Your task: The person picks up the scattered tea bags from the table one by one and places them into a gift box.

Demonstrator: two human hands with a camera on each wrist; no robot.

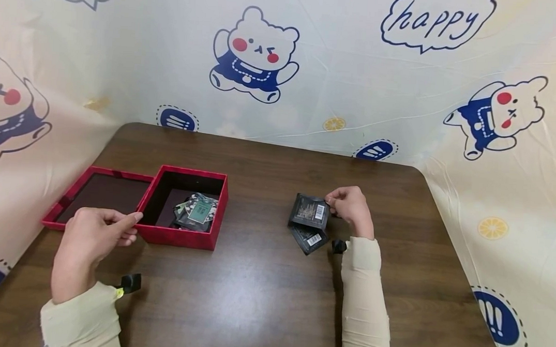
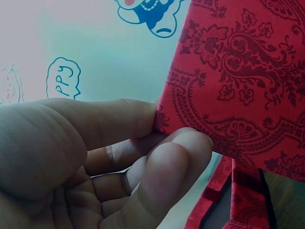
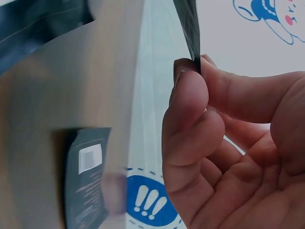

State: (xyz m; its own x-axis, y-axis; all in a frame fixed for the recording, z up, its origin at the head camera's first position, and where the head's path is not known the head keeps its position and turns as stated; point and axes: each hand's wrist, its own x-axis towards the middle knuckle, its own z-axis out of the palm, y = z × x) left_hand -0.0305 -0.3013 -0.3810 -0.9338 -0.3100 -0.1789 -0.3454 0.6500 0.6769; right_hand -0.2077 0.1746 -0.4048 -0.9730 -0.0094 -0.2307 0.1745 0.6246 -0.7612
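Note:
My left hand [image 1: 96,233] pinches the near left corner of a red box [image 1: 177,235]. In the left wrist view, thumb and fingers grip that corner, and the red box wall [image 2: 238,76] shows a dark floral pattern. Inside the box lie several green and black sachets [image 1: 201,211]. On the right, my right hand [image 1: 351,205] pinches a black sachet [image 1: 308,211] by its right edge. This sachet [image 3: 189,24] appears edge-on between thumb and fingers in the right wrist view. Partly beneath it in the head view is another black sachet [image 1: 310,240] with a white barcode label.
The red box lid [image 1: 107,191] lies open side up against the box's left side. Everything rests on a dark brown wooden table [image 1: 254,291]. A pale printed cloth [image 1: 171,50] hangs behind the table and along both sides.

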